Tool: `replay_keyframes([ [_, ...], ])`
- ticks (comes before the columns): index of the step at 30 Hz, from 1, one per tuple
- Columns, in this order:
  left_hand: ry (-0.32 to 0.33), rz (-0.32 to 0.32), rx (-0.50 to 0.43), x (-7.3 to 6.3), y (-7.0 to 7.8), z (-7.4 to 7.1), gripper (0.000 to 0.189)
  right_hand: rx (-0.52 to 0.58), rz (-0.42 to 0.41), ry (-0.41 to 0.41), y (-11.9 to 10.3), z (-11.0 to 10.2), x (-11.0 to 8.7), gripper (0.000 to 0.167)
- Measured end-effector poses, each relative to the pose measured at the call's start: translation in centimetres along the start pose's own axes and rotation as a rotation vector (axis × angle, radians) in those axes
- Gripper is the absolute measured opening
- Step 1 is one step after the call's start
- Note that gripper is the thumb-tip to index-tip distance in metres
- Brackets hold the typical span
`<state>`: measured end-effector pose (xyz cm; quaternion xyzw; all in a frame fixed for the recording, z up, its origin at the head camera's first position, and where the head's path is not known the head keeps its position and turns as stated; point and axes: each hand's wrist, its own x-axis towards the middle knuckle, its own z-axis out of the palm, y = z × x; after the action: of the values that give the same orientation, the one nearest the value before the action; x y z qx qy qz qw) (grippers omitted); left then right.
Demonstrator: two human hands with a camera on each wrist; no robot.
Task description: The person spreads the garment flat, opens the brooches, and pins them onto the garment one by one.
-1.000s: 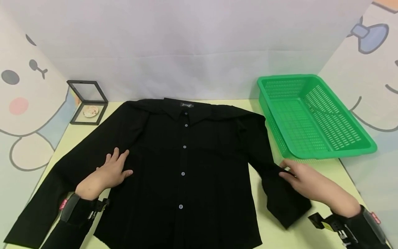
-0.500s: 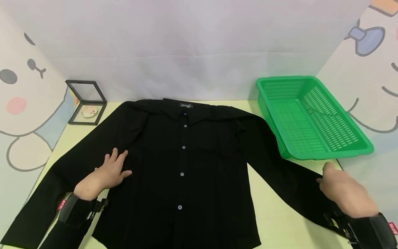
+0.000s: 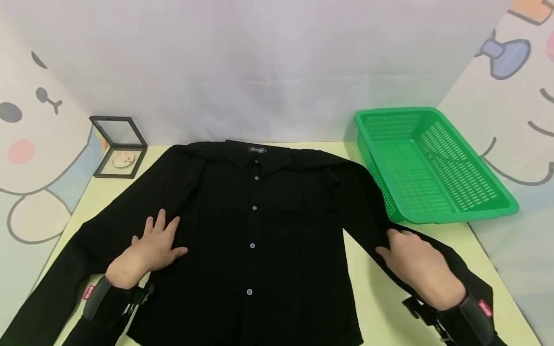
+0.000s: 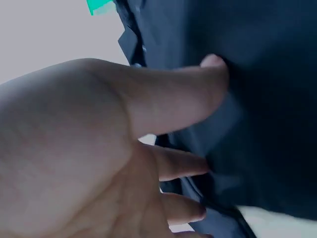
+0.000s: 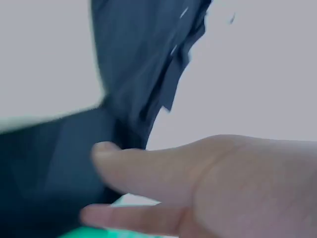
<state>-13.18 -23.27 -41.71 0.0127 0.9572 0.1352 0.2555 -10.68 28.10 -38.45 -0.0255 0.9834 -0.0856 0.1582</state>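
A black button-up shirt [image 3: 285, 250] lies spread front side up, its collar at the far side and both sleeves stretched outward. My left hand [image 3: 144, 250] rests with spread fingers where the left-hand sleeve meets the body. In the left wrist view, the thumb [image 4: 178, 94] touches the dark cloth. My right hand [image 3: 417, 266] is over the middle of the right-hand sleeve [image 3: 473, 283], near the basket's front corner. The right wrist view shows its thumb [image 5: 143, 166] and a finger fairly straight and apart, against the sleeve cloth. Its other fingers are hidden.
A green plastic basket [image 3: 404, 214] stands at the back right, close to the sleeve. At the back left, a black-framed clear case [image 3: 117, 158] stands open with a small round item inside. The pale yellow table [image 3: 381, 307] meets a white wall behind.
My right hand drew the folded sleeve outward to the right, straightening it, then moved back left off its outer part to mid-sleeve. The left hand stayed in place on the shirt.
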Motion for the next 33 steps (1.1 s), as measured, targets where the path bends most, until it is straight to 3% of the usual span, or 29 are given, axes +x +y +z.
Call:
replay_keyframes([
  [4, 0.051, 0.073, -0.048, 0.9, 1.3, -0.5, 0.088, 0.07, -0.204, 0.055, -4.1, 0.7, 1.9, 0.047],
  [7, 0.086, 0.146, -0.079, 2.5, 2.3, -0.8, 0.092, 0.127, -0.281, 0.031, -6.5, 1.3, 4.5, 0.064],
  [10, 0.051, 0.152, -0.066, 3.9, 3.1, -0.8, 0.099, 0.152, -0.26, -0.032, -8.2, 2.1, 7.2, 0.075],
  [16, -0.06, 0.068, -0.017, 5.1, 3.7, -0.7, 0.114, 0.077, -0.184, -0.154, -9.8, 3.3, 11.6, 0.084],
  [22, -0.054, 0.034, -0.01, 5.6, 3.8, -1.4, 0.115, 0.094, -0.169, -0.16, -9.8, 2.4, 15.4, 0.086],
  [26, -0.033, 0.087, -0.037, 5.5, 3.0, -1.9, 0.108, 0.141, -0.19, -0.132, -8.9, 1.9, 15.9, 0.084],
  [29, 0.023, 0.111, -0.085, 5.0, 1.1, -2.3, 0.105, 0.199, -0.195, -0.093, -7.8, 1.8, 14.9, 0.086],
  [33, 0.077, 0.049, -0.126, 4.1, -2.1, -2.9, 0.108, 0.28, -0.218, -0.04, -6.1, 1.6, 13.5, 0.085],
])
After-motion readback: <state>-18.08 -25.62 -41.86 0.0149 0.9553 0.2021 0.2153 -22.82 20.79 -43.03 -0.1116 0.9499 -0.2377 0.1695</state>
